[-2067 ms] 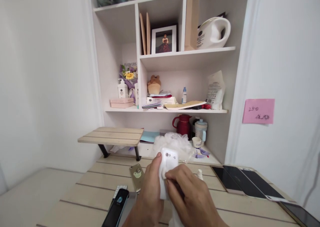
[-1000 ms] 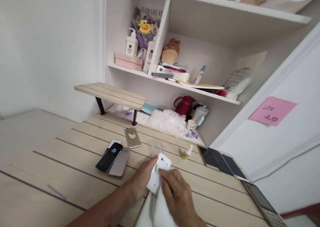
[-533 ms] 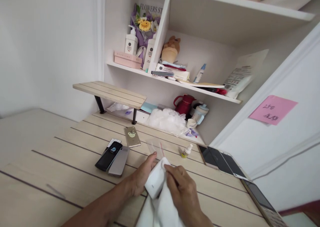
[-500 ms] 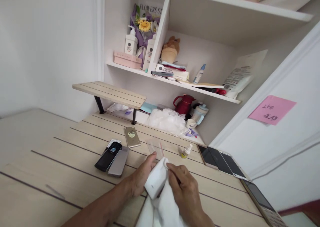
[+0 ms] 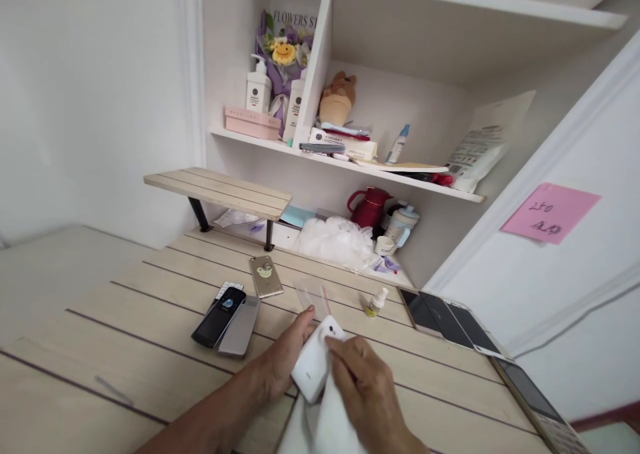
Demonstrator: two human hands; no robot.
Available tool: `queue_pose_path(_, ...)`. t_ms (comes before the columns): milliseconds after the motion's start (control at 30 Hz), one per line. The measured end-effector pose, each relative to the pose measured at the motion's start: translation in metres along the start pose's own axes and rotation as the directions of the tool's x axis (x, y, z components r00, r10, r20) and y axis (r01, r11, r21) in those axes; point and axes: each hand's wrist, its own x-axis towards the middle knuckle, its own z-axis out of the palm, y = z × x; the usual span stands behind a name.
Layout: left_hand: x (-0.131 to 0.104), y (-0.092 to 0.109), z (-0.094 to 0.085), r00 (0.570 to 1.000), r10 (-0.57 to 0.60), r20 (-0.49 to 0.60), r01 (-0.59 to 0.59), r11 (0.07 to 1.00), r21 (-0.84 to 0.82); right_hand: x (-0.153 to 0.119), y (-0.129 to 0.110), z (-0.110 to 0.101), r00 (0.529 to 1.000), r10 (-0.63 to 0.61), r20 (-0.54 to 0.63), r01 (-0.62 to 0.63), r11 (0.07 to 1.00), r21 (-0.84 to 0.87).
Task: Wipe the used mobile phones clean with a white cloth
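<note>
A white smartphone (image 5: 311,367) is tilted back side up, its camera lens showing near the top corner. My left hand (image 5: 286,357) is closed on its left edge, thumb along the side. My right hand (image 5: 367,381) pinches a white cloth (image 5: 334,419) and presses it against the phone's back, just below the lens. The cloth hangs down under the phone toward the bottom of the view. Just beyond my left thumb lies a clear zip bag (image 5: 311,294). A small spray bottle (image 5: 376,303) with yellowish liquid stands past my right hand.
Left of my hands lie a black phone (image 5: 219,317), a grey phone (image 5: 240,327) and a gold phone (image 5: 267,276). Several phones line the right edge, among them a dark-screened one (image 5: 444,317). A small raised shelf (image 5: 220,191) stands at the back left, below wall shelves.
My right hand has slid the cloth down from the phone's top corner, so the camera lens is now uncovered. My left hand keeps its hold.
</note>
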Motion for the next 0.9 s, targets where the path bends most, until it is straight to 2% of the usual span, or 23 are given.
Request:
queue_pose_path(67, 0.0, 0.0, -0.002, 0.998, 0.028, -0.048, -0.028, 1.0, 0.01, -0.002, -0.008, 0.002, 0.985, -0.095, 0.147, 0.091, 0.995, 0.031)
queue_pose_path(133, 0.0, -0.001, -0.004, 0.992, 0.079, -0.099, -0.077, 0.997, 0.029, -0.002, -0.01, 0.003, 0.971, -0.127, 0.203, 0.122, 0.992, 0.034)
queue_pose_path(267, -0.003, -0.002, -0.003, 0.972, 0.183, -0.15, -0.172, 0.982, 0.084, 0.0, 0.007, -0.002, 0.999, 0.027, -0.028, -0.026, 0.999, 0.024)
queue_pose_path(333, -0.004, -0.003, -0.001, 0.965, 0.21, -0.156, -0.196, 0.975, 0.1, 0.001, 0.012, -0.003, 0.996, 0.054, -0.077, -0.052, 0.998, 0.027)
queue_pose_path(433, -0.006, -0.002, 0.001, 0.961, 0.231, -0.15, -0.217, 0.971, 0.102, 0.001, 0.004, -0.001, 0.998, -0.049, 0.039, 0.046, 0.996, 0.082)
queue_pose_path(533, -0.005, -0.002, 0.001, 0.957, 0.249, -0.148, -0.236, 0.967, 0.099, 0.0, -0.006, 0.0, 0.967, -0.198, 0.159, 0.177, 0.974, 0.139)
queue_pose_path(600, -0.004, -0.002, 0.001, 0.954, 0.26, -0.151, -0.247, 0.964, 0.098, 0.002, -0.003, -0.004, 0.978, -0.18, 0.103, 0.165, 0.977, 0.138)
queue_pose_path(733, -0.002, -0.002, 0.002, 0.956, 0.251, -0.153, -0.24, 0.967, 0.088, 0.005, 0.007, -0.01, 0.997, -0.025, -0.078, 0.034, 0.992, 0.119)
queue_pose_path(800, -0.001, -0.001, 0.002, 0.962, 0.227, -0.151, -0.218, 0.973, 0.075, 0.005, 0.002, -0.009, 0.998, -0.044, -0.045, 0.049, 0.991, 0.128)
queue_pose_path(900, -0.001, 0.003, 0.0, 0.966, 0.194, -0.17, -0.187, 0.981, 0.059, 0.002, -0.014, -0.006, 0.975, -0.205, 0.089, 0.193, 0.973, 0.125)
